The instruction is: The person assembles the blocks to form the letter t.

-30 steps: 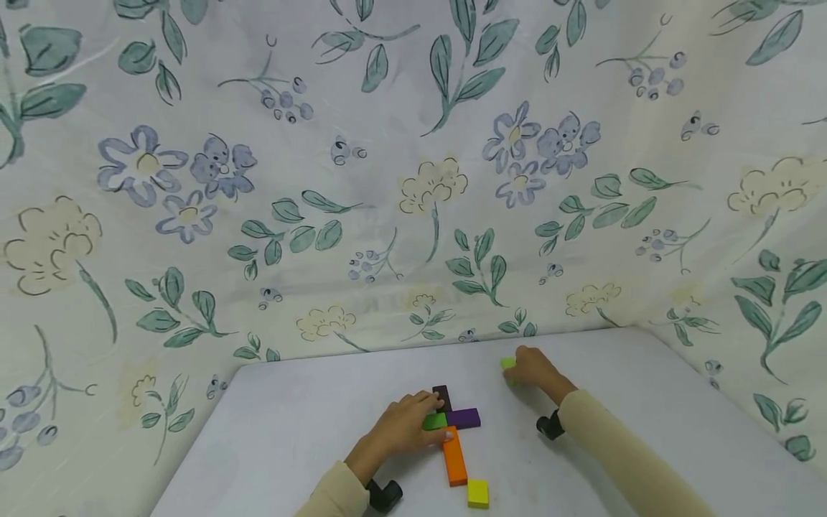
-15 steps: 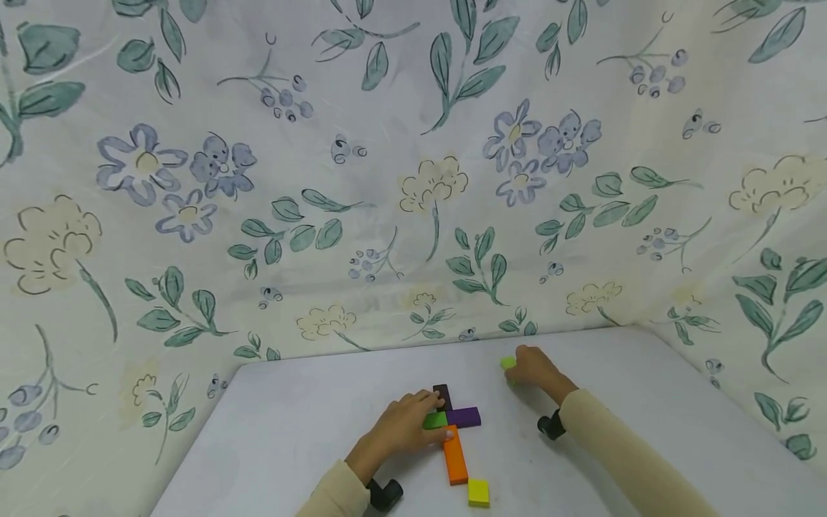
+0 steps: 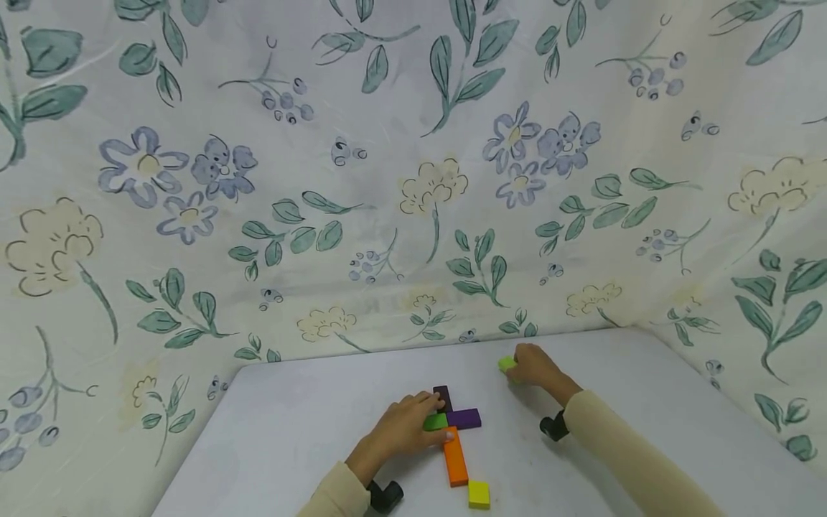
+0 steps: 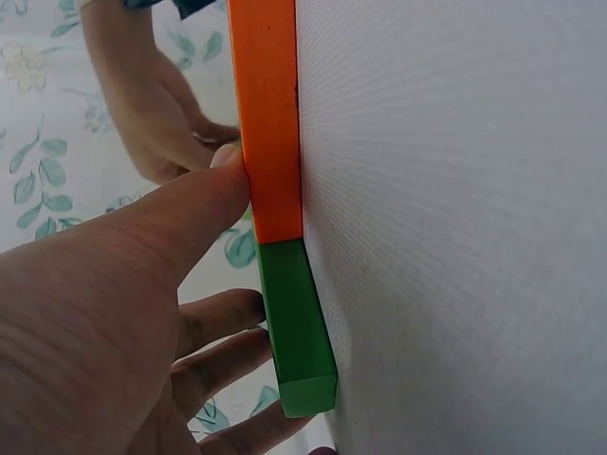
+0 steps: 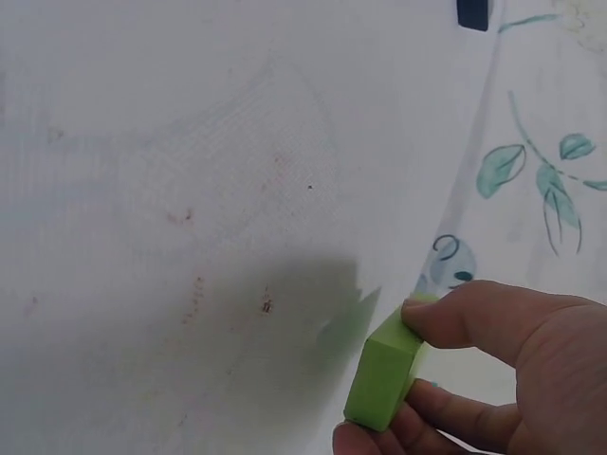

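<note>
My left hand rests over a row of wooden blocks, its thumb on the end of an orange block. Its other fingers touch the green block and reach the dark brown block. A purple block lies crosswise, end to end with the green one. At the far right, my right hand pinches a lime-green block between thumb and fingers, near the tabletop. In the right wrist view, its shadow falls on the white surface.
A yellow block lies at the near end of the orange one. The white table runs back to a floral cloth hanging behind it. Each wrist wears a black camera strap, such as the right camera.
The lime-green block has tilted slightly and shifted a little left with my right hand. My left hand keeps its place on the blocks.
</note>
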`<state>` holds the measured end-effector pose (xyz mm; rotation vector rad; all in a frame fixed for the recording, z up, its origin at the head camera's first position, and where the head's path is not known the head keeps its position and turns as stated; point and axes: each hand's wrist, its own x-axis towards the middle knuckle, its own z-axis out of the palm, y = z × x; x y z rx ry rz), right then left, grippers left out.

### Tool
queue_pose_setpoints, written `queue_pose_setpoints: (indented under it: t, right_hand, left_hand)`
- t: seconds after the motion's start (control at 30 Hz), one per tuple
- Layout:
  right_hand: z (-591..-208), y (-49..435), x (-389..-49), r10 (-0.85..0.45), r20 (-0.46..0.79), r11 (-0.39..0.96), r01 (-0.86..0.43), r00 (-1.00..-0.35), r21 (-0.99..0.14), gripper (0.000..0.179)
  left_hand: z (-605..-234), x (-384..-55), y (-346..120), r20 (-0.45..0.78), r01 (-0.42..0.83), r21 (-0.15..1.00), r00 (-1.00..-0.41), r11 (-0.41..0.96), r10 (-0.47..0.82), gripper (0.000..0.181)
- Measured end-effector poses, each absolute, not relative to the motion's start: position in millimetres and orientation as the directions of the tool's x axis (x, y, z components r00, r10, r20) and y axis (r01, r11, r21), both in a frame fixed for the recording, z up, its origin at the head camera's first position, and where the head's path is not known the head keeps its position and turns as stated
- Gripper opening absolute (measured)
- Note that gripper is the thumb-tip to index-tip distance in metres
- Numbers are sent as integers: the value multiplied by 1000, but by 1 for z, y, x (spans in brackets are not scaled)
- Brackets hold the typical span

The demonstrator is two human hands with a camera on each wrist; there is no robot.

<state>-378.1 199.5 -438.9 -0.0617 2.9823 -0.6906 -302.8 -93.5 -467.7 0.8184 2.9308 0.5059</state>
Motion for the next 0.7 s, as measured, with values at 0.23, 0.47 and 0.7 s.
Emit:
queue_pose_setpoints:
  t: [0.23, 0.47, 0.7]
  right_hand:
    - [-430, 200, -368, -87, -23, 889, -67, -996, -454, 29]
    - [-427, 201, -361, -128, 12, 877, -119, -992, -466, 29]
    - [-428, 199, -355, -170, 53, 867, -175, -984, -467, 27]
  left_hand:
    - [-467, -302, -93, 31, 492, 330, -859, 806, 512, 67]
    - [-465, -300, -92, 30, 492, 334, -858, 804, 513, 67]
    - [-467, -302, -92, 15, 482, 341, -861, 807, 508, 67]
